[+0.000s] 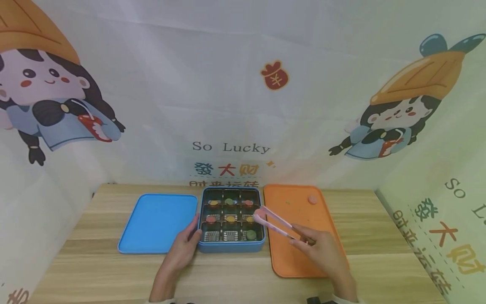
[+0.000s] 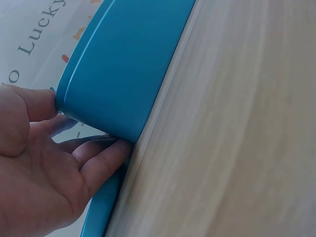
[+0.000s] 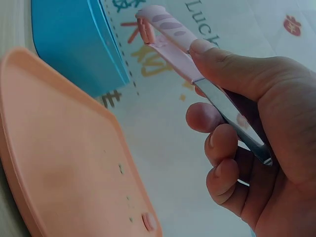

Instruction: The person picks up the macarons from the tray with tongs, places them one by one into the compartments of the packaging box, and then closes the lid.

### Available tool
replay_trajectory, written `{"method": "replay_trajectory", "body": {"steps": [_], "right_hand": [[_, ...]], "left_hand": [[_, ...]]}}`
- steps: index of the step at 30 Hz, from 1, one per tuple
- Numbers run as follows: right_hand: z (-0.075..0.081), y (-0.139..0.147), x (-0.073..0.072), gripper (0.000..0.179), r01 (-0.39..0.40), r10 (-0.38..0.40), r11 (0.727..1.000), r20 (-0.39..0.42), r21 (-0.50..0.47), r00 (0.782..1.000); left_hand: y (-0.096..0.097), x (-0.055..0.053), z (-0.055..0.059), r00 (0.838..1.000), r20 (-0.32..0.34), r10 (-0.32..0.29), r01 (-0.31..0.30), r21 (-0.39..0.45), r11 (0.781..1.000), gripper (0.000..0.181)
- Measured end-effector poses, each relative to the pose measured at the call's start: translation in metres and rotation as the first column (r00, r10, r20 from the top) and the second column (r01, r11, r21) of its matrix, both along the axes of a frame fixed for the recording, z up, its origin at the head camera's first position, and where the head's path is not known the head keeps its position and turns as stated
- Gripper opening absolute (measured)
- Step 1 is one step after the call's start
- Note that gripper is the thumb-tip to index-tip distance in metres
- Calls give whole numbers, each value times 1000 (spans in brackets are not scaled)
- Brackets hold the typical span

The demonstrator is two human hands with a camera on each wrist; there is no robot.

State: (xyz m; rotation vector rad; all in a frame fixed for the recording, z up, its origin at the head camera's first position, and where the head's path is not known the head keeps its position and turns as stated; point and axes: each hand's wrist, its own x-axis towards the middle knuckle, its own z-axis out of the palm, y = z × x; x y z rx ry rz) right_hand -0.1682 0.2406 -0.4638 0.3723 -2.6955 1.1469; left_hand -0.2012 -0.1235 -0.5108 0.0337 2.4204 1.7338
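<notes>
My left hand (image 1: 183, 248) holds the left side of a blue box (image 1: 232, 248), thumb at its rim and fingers low against its side in the left wrist view. A dark grid insert inside has several compartments with small pink, yellow and green round pieces; the front left and front middle ones show bare ridged bottoms. My right hand (image 1: 322, 250) pinches pink-and-white tongs (image 1: 282, 232) with metal arms. Between the tong tips, above the box's right edge, is a pink round piece (image 3: 146, 30), like a small sandwich cookie.
Right of the box lies an orange tray (image 1: 300, 264) with another pink round piece (image 1: 312, 199) and green crumbs. A flat blue lid (image 1: 157, 223) lies to the left. All stand on a wooden table (image 1: 228, 278) before a printed cloth backdrop (image 1: 171, 84).
</notes>
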Motion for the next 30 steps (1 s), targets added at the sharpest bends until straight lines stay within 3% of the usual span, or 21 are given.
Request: {"method": "replay_trajectory", "body": {"steps": [8, 30], "right_hand": [[-5, -11, -3, 39, -24, 23, 1000, 56, 5, 998], [-10, -25, -4, 39, -104, 104, 994, 9, 36, 995]], "left_hand": [[1, -1, -2, 1000, 7, 2, -2, 6, 1000, 56], [1, -2, -3, 1000, -3, 3, -3, -8, 1000, 57]]}}
